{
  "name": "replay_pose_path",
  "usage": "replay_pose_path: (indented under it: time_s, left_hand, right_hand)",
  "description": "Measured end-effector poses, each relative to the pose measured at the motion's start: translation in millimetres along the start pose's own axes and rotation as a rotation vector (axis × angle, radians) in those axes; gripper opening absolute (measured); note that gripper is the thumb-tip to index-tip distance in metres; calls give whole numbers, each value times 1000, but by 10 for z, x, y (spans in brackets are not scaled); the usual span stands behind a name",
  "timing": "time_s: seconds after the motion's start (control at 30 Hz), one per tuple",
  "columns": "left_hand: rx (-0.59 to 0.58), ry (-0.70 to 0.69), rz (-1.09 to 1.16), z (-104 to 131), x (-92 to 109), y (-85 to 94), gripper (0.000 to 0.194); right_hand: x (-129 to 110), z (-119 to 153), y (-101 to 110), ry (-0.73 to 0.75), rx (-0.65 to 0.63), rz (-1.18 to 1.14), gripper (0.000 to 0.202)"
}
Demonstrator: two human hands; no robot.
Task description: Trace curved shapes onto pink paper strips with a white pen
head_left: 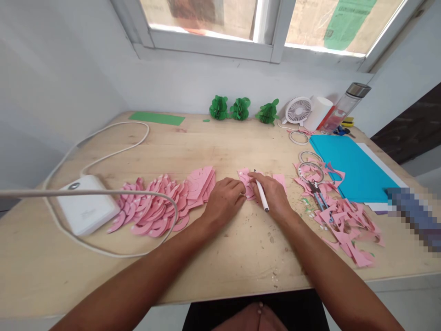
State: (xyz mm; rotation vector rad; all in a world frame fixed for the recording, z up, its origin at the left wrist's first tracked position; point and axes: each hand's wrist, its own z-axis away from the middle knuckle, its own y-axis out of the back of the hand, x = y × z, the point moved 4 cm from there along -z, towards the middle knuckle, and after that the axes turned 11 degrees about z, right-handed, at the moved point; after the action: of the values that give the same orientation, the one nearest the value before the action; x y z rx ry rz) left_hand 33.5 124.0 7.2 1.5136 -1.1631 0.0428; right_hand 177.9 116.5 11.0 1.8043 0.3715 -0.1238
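Near the middle of the wooden table, my right hand (270, 193) is closed around a white marker (262, 195) with dark ends. Under and between my hands lies a piece of pink paper (244, 177) with drawn curved lines. My left hand (225, 196) rests at its left edge, fingers bent together; what the fingertips hold, if anything, is too small to name. More pink paper (279, 179) shows just right of my right hand. Left of my left hand are stacked pink sheets (200, 184) and a pile of cut pink shapes (160, 202).
A white power bank (88, 207) with a looping cable lies left. Pink scraps (347, 225), scissors (320, 200) and tape rolls (310, 172) lie right, beside a blue folder (354, 168). Green paper balls (240, 109), a small fan (298, 110) and a bottle (346, 108) stand behind.
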Motion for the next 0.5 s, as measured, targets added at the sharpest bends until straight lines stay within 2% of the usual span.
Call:
replay_pose_path:
  time_s: [0.27, 0.5]
  left_hand:
    - [0, 8, 21, -1, -1, 5, 12]
    - [11, 7, 24, -1, -6, -2, 13]
  right_hand:
    - [5, -11, 18, 4, 92, -80, 34]
    - [31, -5, -50, 24, 28, 2, 33]
